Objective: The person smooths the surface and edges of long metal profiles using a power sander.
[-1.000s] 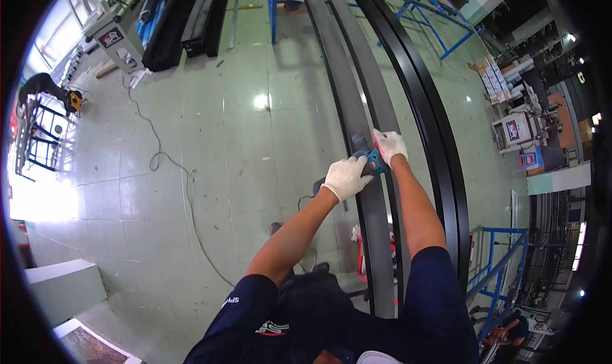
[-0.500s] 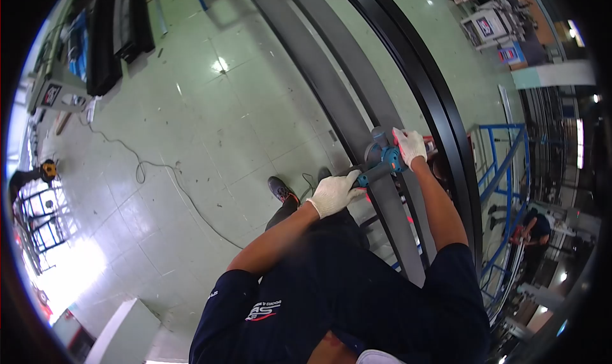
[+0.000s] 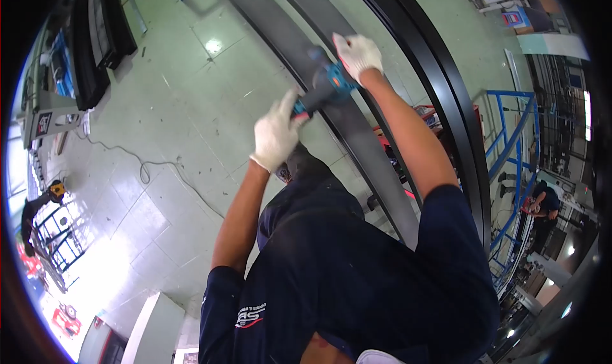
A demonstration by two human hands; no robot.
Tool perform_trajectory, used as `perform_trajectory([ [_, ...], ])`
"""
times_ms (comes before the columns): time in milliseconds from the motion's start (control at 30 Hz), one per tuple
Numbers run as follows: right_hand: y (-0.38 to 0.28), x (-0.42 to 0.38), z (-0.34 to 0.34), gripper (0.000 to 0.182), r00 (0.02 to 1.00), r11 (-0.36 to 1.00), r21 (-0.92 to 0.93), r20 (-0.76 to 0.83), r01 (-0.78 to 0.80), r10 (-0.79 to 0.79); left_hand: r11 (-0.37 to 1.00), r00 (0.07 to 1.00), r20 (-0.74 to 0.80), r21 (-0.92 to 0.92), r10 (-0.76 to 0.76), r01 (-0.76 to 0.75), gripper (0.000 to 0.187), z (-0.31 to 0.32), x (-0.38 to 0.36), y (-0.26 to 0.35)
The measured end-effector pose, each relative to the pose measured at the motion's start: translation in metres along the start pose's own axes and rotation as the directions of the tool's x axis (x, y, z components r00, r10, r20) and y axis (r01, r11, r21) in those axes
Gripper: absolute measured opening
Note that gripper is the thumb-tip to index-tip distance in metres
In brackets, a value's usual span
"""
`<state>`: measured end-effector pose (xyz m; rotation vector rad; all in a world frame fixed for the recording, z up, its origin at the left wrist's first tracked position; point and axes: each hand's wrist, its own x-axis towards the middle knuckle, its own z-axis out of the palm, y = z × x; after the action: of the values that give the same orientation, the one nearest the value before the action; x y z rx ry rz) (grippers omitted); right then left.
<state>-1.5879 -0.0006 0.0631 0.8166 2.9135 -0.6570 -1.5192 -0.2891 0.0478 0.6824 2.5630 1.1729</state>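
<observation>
A blue and dark angle grinder (image 3: 328, 88) lies across the grey metal profile (image 3: 357, 131), slightly blurred. My left hand (image 3: 275, 134), in a white knitted glove, is closed around the grinder's rear end. At the front, my right hand (image 3: 362, 57), gloved in white with a red palm side, grips the blue head; part of its fingers is hidden. The contact between the grinder's disc and the metal cannot be made out. A second grey profile (image 3: 312, 10) runs alongside, and a glossy black profile (image 3: 417, 58) stands farther right.
A cable (image 3: 131, 152) trails over the green tiled floor (image 3: 210, 109). Blue metal frames (image 3: 510, 160) stand at the right, where another person (image 3: 543, 201) is bent over. Black profiles (image 3: 89, 39) lie at the upper left. A red rack (image 3: 424, 115) is under the profiles.
Both my hands and the grinder have moved forward along the grey profile, up and left in the view. My body has leaned forward, and one leg has stepped ahead.
</observation>
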Motion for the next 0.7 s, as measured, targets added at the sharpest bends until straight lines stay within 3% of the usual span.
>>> perform_trajectory([
  [67, -0.043, 0.047, 0.012, 0.068, 0.996, 0.997, 0.026, -0.053, 0.077, -0.075, 0.993, 0.998, -0.026, 0.108, -0.053, 0.056, 0.065, -0.024, 0.039, -0.007],
  [200, -0.107, 0.117, 0.015, 0.068, 0.943, 0.942, 0.043, -0.011, 0.334, -0.334, 0.973, 0.993, -0.119, 0.229, 0.013, 0.015, 0.055, -0.057, 0.120, -0.046],
  [233, -0.109, 0.138, 0.021, 0.068, 0.896, 0.898, 0.076, 0.063, 0.434, -0.439, 0.967, 0.991, -0.129, 0.255, 0.039, -0.005, 0.053, -0.064, 0.139, -0.057],
  [267, -0.108, 0.144, 0.022, 0.062, 0.854, 0.854, 0.034, 0.021, 0.519, -0.520, 0.959, 0.988, -0.136, 0.281, 0.067, -0.027, 0.051, -0.069, 0.153, -0.061],
  [333, -0.115, 0.151, 0.018, 0.053, 0.738, 0.740, -0.061, -0.054, 0.670, -0.672, 0.948, 0.998, -0.051, 0.317, -0.028, 0.043, 0.049, -0.083, 0.169, -0.056],
  [433, -0.128, 0.137, -0.005, 0.054, 0.825, 0.838, -0.066, 0.233, 0.542, -0.515, 0.934, 0.997, 0.034, 0.351, -0.075, 0.059, 0.052, -0.085, 0.167, -0.062],
  [533, -0.106, 0.113, 0.007, 0.047, 0.836, 0.858, 0.005, 0.221, 0.513, -0.501, 0.923, 0.983, 0.132, 0.378, -0.127, 0.069, 0.052, -0.078, 0.145, -0.047],
  [567, -0.095, 0.101, 0.011, 0.045, 0.831, 0.841, 0.009, 0.154, 0.540, -0.535, 0.921, 0.977, 0.159, 0.384, -0.144, 0.074, 0.052, -0.075, 0.131, -0.038],
  [667, -0.056, 0.056, 0.003, 0.047, 0.875, 0.904, -0.037, 0.271, 0.426, -0.401, 0.930, 0.970, 0.212, 0.367, -0.119, 0.034, 0.051, -0.049, 0.091, -0.016],
  [700, -0.037, 0.037, 0.003, 0.040, 0.889, 0.911, -0.007, 0.222, 0.411, -0.400, 0.933, 0.967, 0.237, 0.359, -0.097, 0.006, 0.052, -0.035, 0.075, -0.011],
])
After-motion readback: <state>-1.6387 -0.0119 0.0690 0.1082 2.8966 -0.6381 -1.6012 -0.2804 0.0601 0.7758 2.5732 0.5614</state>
